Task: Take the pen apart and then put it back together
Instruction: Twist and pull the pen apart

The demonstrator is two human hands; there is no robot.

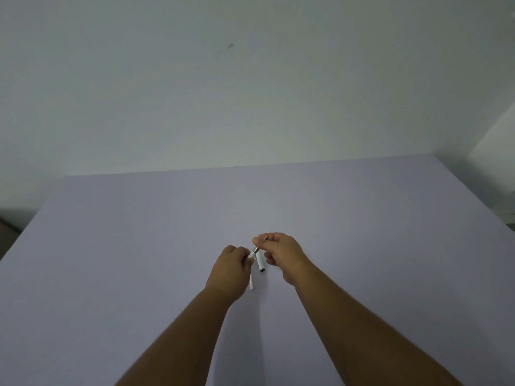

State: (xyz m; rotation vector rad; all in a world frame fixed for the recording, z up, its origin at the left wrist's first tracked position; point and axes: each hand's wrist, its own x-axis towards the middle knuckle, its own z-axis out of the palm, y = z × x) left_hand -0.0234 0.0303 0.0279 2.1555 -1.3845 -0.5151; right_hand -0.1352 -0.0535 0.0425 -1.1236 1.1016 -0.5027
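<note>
My left hand (232,267) and my right hand (281,253) meet above the middle of the lilac table (139,260). A thin silver pen part (255,249) runs slanted between them; my right fingertips pinch its upper end and my left fingers close on its lower end. Below it a white pen barrel (260,261) with a dark open end lies on the table between the hands. A slim white tube (251,282) sticks out from under my left hand; whether that hand holds it is unclear.
The table's far edge (250,167) meets a plain pale wall. A white block (498,140) stands at the right beyond the table corner. Dark floor shows at the left edge.
</note>
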